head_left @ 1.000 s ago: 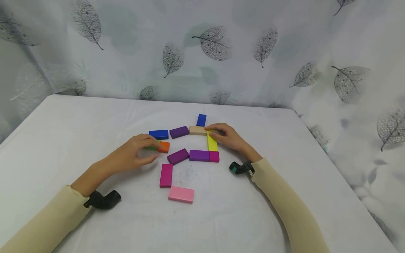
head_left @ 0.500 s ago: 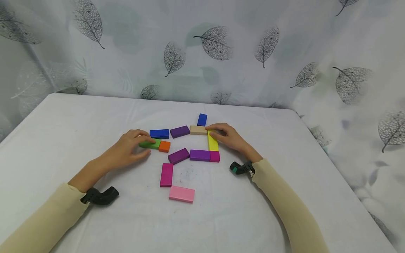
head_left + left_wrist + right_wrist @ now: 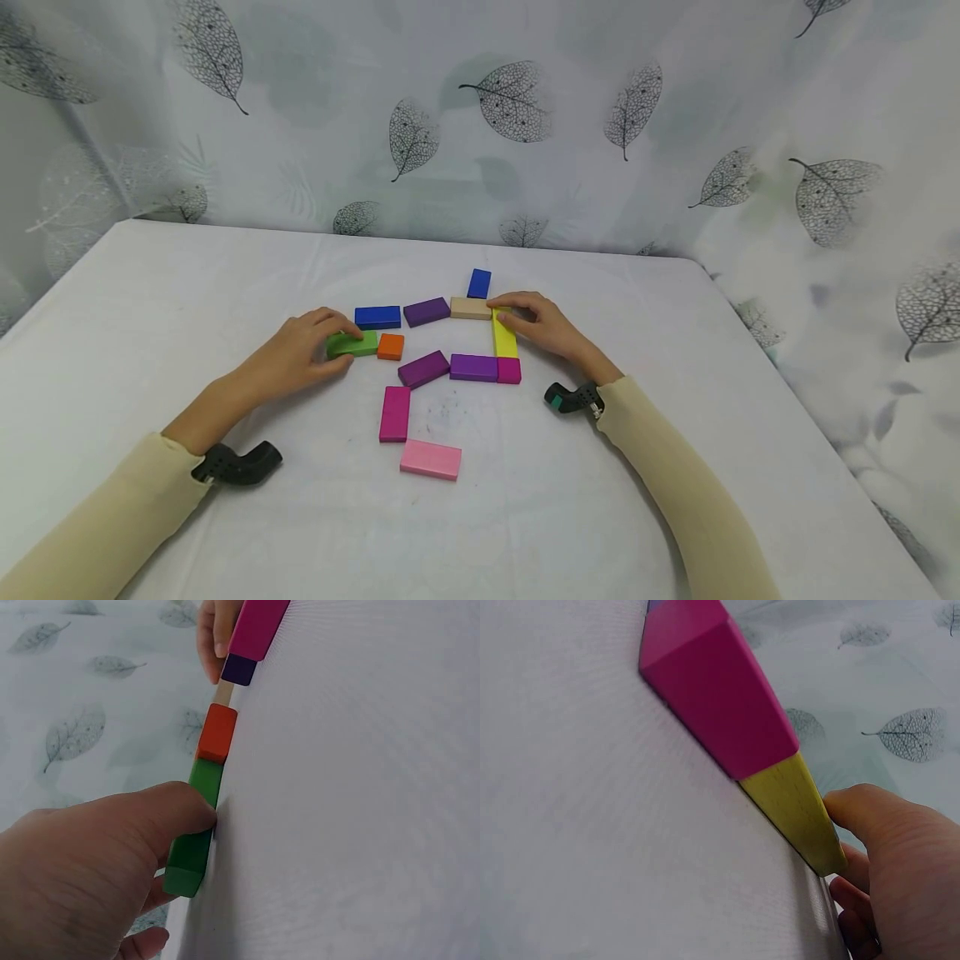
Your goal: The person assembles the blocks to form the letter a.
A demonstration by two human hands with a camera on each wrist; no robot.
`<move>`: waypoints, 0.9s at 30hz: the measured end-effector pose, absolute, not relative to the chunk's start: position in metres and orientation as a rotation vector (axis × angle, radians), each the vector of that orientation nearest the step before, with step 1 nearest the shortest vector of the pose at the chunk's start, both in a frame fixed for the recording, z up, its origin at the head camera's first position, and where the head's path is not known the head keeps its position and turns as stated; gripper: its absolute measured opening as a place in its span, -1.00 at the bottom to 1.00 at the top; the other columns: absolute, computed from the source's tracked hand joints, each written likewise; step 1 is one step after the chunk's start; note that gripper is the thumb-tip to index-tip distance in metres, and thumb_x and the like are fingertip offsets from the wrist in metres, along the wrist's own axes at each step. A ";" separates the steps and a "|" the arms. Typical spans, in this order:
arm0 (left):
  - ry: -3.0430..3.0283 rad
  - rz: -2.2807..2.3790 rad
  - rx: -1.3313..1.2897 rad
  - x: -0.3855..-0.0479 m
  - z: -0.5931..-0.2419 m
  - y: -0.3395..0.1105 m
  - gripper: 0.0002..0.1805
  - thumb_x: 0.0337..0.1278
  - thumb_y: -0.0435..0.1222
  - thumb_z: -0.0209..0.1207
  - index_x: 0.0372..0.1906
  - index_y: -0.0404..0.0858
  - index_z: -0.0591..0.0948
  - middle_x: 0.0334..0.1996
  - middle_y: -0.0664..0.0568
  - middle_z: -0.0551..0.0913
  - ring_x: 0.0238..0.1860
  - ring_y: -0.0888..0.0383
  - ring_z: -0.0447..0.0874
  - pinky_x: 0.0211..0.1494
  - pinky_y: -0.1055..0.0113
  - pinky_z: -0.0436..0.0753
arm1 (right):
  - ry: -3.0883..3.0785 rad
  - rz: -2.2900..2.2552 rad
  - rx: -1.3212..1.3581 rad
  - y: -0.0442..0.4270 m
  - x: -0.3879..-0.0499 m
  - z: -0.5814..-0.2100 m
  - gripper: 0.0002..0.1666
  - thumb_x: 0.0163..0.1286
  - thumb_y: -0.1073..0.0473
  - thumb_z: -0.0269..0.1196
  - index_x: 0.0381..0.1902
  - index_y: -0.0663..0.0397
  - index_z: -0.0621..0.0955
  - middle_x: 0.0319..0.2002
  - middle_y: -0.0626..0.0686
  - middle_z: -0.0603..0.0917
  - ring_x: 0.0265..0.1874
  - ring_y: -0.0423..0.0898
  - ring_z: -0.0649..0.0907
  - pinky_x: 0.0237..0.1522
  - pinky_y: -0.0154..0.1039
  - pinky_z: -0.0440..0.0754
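Centre-left of frame: smooth, oblong green block (image 3: 354,344) is pinched by fingers of left hand (image 3: 300,348). Centre: faintly grained yellow block (image 3: 506,337) is touched by right hand (image 3: 547,327); grasp cannot be told.

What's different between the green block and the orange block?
Colour aside, the green block is long, while the orange block is much shorter. The green block is pinched by the left hand; no hand touches the orange block. Seen from the head, the green block sits left of the orange block. Both are plain, single-coloured blocks.
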State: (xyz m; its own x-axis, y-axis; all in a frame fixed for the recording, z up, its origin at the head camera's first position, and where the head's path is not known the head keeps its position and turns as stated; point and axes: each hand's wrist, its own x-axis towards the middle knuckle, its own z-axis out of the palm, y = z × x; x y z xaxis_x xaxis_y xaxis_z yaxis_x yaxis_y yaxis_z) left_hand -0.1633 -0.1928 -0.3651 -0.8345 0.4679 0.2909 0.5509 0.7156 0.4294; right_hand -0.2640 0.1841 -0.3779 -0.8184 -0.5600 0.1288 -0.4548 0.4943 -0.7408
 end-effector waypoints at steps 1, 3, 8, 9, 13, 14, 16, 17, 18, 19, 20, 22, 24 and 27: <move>-2.763 -0.767 -0.823 -0.163 -0.365 -0.193 -0.68 0.07 -0.39 0.30 -0.02 -0.26 0.61 -0.01 -0.14 0.60 0.06 -0.09 0.53 0.05 -0.11 0.43 | 2.603 -1.230 -0.887 0.184 -0.264 -0.378 -0.59 0.46 0.18 0.16 0.22 0.10 0.57 0.26 0.10 0.53 0.34 0.05 0.37 0.41 0.06 0.16; -2.762 -0.760 -0.823 -0.162 -0.365 -0.194 -0.66 0.07 -0.38 0.30 0.01 -0.26 0.61 -0.01 -0.14 0.62 0.06 -0.08 0.53 0.05 -0.11 0.43 | 2.606 -1.226 -0.888 0.184 -0.264 -0.378 -0.60 0.46 0.16 0.16 0.22 0.07 0.58 0.26 0.09 0.53 0.34 0.04 0.37 0.41 0.05 0.16; -2.711 -0.721 -0.849 -0.163 -0.366 -0.194 -0.68 0.03 -0.37 0.33 -0.04 -0.23 0.64 -0.07 -0.08 0.66 0.00 -0.02 0.58 0.00 -0.08 0.44 | 2.619 -1.202 -0.887 0.184 -0.264 -0.377 -0.61 0.47 0.15 0.15 0.22 0.02 0.58 0.26 0.06 0.53 0.33 0.01 0.37 0.40 0.03 0.18; -2.697 -0.716 -0.854 -0.163 -0.366 -0.194 -0.69 0.02 -0.37 0.34 -0.06 -0.23 0.65 -0.08 -0.07 0.67 -0.01 -0.01 0.59 -0.01 -0.07 0.44 | 2.621 -1.199 -0.885 0.184 -0.264 -0.377 -0.61 0.47 0.15 0.15 0.22 0.01 0.58 0.26 0.05 0.54 0.33 0.01 0.37 0.40 0.02 0.19; -2.645 -0.714 -0.862 -0.163 -0.366 -0.193 -0.70 -0.01 -0.36 0.36 -0.09 -0.21 0.66 -0.13 -0.03 0.68 -0.04 0.02 0.60 -0.04 -0.03 0.43 | 2.624 -1.193 -0.883 0.184 -0.264 -0.377 -0.61 0.47 0.15 0.15 0.22 0.01 0.58 0.26 0.05 0.54 0.33 0.00 0.37 0.39 0.02 0.19; -2.633 -0.717 -0.862 -0.163 -0.366 -0.193 -0.70 -0.01 -0.35 0.36 -0.10 -0.21 0.66 -0.13 -0.03 0.69 -0.05 0.03 0.61 -0.05 -0.02 0.42 | 2.624 -1.192 -0.882 0.184 -0.264 -0.377 -0.61 0.47 0.15 0.15 0.22 0.01 0.58 0.26 0.05 0.54 0.33 0.00 0.37 0.39 0.02 0.19; -2.619 -0.719 -0.861 -0.164 -0.367 -0.193 -0.71 -0.02 -0.33 0.37 -0.11 -0.21 0.66 -0.14 -0.02 0.69 -0.05 0.03 0.61 -0.04 -0.01 0.42 | 2.624 -1.191 -0.884 0.184 -0.264 -0.378 -0.60 0.47 0.15 0.15 0.22 0.01 0.58 0.26 0.05 0.54 0.33 0.00 0.37 0.39 0.02 0.19; -2.614 -0.719 -0.860 -0.164 -0.366 -0.193 -0.70 -0.02 -0.33 0.37 -0.11 -0.21 0.66 -0.14 -0.02 0.69 -0.05 0.03 0.61 -0.04 0.00 0.42 | 2.622 -1.192 -0.884 0.184 -0.264 -0.377 -0.60 0.47 0.15 0.15 0.22 0.01 0.58 0.26 0.04 0.54 0.33 0.00 0.37 0.40 0.02 0.19; -2.613 -0.718 -0.858 -0.164 -0.366 -0.192 -0.70 -0.02 -0.32 0.37 -0.11 -0.21 0.66 -0.14 -0.02 0.69 -0.04 0.03 0.61 -0.03 0.00 0.42 | 2.620 -1.196 -0.881 0.184 -0.264 -0.377 -0.60 0.46 0.15 0.15 0.22 0.01 0.58 0.26 0.04 0.54 0.33 0.00 0.38 0.40 0.01 0.19; -2.611 -0.717 -0.858 -0.164 -0.366 -0.192 -0.70 -0.02 -0.32 0.37 -0.11 -0.21 0.67 -0.14 -0.02 0.69 -0.04 0.03 0.62 -0.03 -0.01 0.42 | 2.617 -1.200 -0.882 0.184 -0.264 -0.378 -0.60 0.46 0.15 0.16 0.22 0.01 0.58 0.26 0.05 0.54 0.33 0.00 0.38 0.40 0.02 0.19; -2.610 -0.718 -0.858 -0.164 -0.366 -0.192 -0.70 -0.02 -0.31 0.37 -0.11 -0.21 0.67 -0.14 -0.02 0.69 -0.04 0.03 0.62 -0.02 -0.01 0.42 | 2.613 -1.205 -0.883 0.184 -0.264 -0.378 -0.60 0.46 0.15 0.16 0.22 0.02 0.58 0.26 0.06 0.54 0.33 0.01 0.38 0.40 0.03 0.18; -2.608 -0.727 -0.858 -0.164 -0.365 -0.191 -0.70 -0.02 -0.32 0.37 -0.11 -0.22 0.67 -0.14 -0.03 0.70 -0.04 0.02 0.62 -0.02 -0.03 0.42 | 2.606 -1.216 -0.884 0.185 -0.265 -0.379 -0.60 0.46 0.15 0.16 0.22 0.03 0.58 0.26 0.07 0.54 0.33 0.02 0.38 0.40 0.04 0.18; -2.599 -0.735 -0.859 -0.163 -0.364 -0.190 -0.70 -0.02 -0.33 0.37 -0.11 -0.22 0.67 -0.14 -0.03 0.70 -0.03 0.01 0.62 -0.02 -0.03 0.41 | 2.601 -1.225 -0.885 0.185 -0.265 -0.379 -0.60 0.46 0.15 0.16 0.21 0.04 0.58 0.26 0.07 0.54 0.33 0.03 0.38 0.40 0.05 0.17; -2.587 -0.746 -0.860 -0.163 -0.363 -0.190 -0.70 -0.03 -0.34 0.37 -0.11 -0.22 0.67 -0.14 -0.03 0.70 -0.03 0.00 0.61 -0.03 -0.02 0.41 | 2.603 -1.223 -0.883 0.185 -0.264 -0.379 -0.60 0.46 0.15 0.17 0.21 0.03 0.59 0.26 0.07 0.54 0.33 0.02 0.38 0.40 0.04 0.17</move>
State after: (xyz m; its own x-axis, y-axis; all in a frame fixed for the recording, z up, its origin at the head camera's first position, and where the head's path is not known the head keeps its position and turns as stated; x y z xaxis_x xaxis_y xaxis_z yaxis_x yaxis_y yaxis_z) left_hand -0.1625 -0.1895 -0.3627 -0.7702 0.4611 0.4405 0.6249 0.6836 0.3770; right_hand -0.2643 0.1847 -0.3785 -0.8195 -0.5598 0.1229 -0.4518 0.4990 -0.7395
